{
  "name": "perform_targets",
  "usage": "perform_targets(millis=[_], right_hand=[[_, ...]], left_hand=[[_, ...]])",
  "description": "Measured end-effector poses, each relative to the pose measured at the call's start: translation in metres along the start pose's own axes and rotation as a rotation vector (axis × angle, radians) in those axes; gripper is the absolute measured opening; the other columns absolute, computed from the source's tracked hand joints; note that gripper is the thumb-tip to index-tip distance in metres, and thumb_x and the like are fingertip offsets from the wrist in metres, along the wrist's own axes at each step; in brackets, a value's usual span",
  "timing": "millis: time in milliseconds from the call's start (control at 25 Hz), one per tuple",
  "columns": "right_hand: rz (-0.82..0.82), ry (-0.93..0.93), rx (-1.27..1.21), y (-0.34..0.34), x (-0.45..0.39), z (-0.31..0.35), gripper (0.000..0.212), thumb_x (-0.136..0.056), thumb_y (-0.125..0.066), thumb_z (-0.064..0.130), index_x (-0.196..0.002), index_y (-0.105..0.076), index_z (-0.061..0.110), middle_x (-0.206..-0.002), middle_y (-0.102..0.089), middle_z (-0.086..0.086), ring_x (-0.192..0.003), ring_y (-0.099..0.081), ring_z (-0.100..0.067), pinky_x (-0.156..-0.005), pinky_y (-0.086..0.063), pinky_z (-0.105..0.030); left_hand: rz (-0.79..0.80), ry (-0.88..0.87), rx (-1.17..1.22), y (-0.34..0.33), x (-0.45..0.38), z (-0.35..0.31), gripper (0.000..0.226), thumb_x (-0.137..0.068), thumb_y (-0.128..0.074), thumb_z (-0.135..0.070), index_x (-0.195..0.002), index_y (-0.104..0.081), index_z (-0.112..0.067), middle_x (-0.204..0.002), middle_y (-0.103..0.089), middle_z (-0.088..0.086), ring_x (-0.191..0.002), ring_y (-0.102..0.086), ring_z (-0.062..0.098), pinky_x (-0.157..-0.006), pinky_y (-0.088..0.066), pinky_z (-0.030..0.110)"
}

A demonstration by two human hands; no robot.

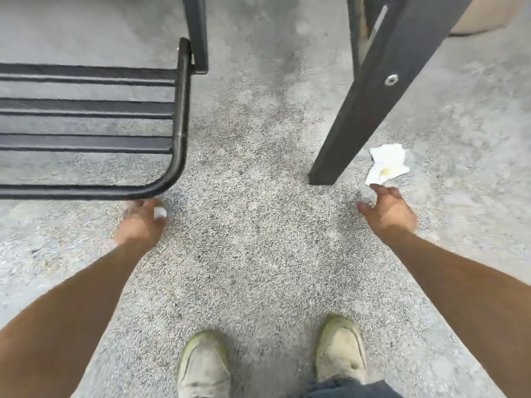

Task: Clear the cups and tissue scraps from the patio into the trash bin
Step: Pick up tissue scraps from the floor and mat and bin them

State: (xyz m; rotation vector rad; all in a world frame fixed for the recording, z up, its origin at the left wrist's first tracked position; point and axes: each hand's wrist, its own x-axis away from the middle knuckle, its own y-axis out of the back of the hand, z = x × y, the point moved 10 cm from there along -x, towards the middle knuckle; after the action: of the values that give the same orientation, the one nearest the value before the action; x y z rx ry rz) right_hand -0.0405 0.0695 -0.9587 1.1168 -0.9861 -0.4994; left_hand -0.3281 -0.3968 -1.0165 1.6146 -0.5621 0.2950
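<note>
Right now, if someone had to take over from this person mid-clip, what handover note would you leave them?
Left hand: fingers closed on a small white tissue scrap, near the corner of the black slatted bench.
Right hand: open and empty, fingers reaching toward the crumpled stained tissue on the patio floor beside the dark table leg, not yet touching.
Done: one scrap picked up.
Left: grab the crumpled tissue, carry both to the trash bin. No bin or cups are in view.

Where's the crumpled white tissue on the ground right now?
The crumpled white tissue lies on the concrete, right of the dark metal table leg, just beyond the right hand.
</note>
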Motion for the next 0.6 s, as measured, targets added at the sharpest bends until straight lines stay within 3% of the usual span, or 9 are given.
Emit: perform_targets(millis=[120, 200, 320, 440, 600], right_hand=[[-0.006, -0.02, -0.053, 0.0, -0.001, -0.012, 0.058, -0.088, -0.057, 0.046, -0.139, -0.039, 0.026, -0.137, -0.046, -0.007, -0.114, -0.055, -0.029, -0.079, -0.041, -0.038], [-0.014, -0.044, -0.105, 0.007, -0.002, -0.022, 0.058, -0.089, -0.057, 0.043, -0.14, -0.039, 0.025, -0.136, -0.046, -0.007, -0.111, -0.056, -0.029, -0.078, -0.04, -0.036], [-0.03, -0.038, -0.132, 0.022, -0.008, -0.034, 0.059, -0.09, -0.058, 0.04, -0.142, -0.035, 0.026, -0.135, -0.045, -0.006, -0.113, -0.054, -0.027, -0.08, -0.041, -0.035], [0.02, -0.005, -0.107, 0.028, -0.026, -0.041, 0.064, -0.09, -0.059, 0.039, -0.145, -0.028, 0.031, -0.14, -0.04, -0.006, -0.12, -0.049, -0.027, -0.088, -0.044, -0.039], [0.068, 0.059, -0.052, 0.027, -0.07, -0.036, 0.071, -0.089, -0.06, 0.038, -0.148, -0.02, 0.034, -0.153, -0.023, -0.005, -0.133, -0.035, -0.031, -0.1, -0.041, -0.047]], left_hand=[[-0.001, 0.018, -0.003, 0.003, -0.001, -0.005, 0.017, -0.095, -0.054, -0.017, -0.11, -0.059, -0.022, -0.109, -0.058, 0.012, -0.083, -0.061, 0.026, -0.079, -0.056, 0.052], [-0.027, -0.081, -0.023, 0.006, 0.008, -0.034, 0.013, -0.093, -0.057, -0.014, -0.103, -0.063, -0.019, -0.098, -0.063, 0.012, -0.079, -0.063, 0.027, -0.073, -0.057, 0.048], [-0.009, -0.35, -0.028, -0.011, 0.041, -0.123, 0.012, -0.091, -0.059, -0.015, -0.099, -0.066, -0.019, -0.104, -0.061, 0.012, -0.084, -0.063, 0.029, -0.073, -0.057, 0.046], [0.072, -0.57, 0.016, -0.041, 0.068, -0.24, 0.012, -0.094, -0.055, -0.015, -0.097, -0.062, -0.023, -0.1, -0.057, 0.004, -0.068, -0.063, 0.017, -0.053, -0.058, 0.029], [0.027, -0.516, 0.086, -0.052, 0.06, -0.328, 0.018, -0.09, -0.06, -0.009, -0.104, -0.063, -0.02, -0.108, -0.055, 0.003, -0.064, -0.056, 0.01, -0.046, -0.04, 0.011]])
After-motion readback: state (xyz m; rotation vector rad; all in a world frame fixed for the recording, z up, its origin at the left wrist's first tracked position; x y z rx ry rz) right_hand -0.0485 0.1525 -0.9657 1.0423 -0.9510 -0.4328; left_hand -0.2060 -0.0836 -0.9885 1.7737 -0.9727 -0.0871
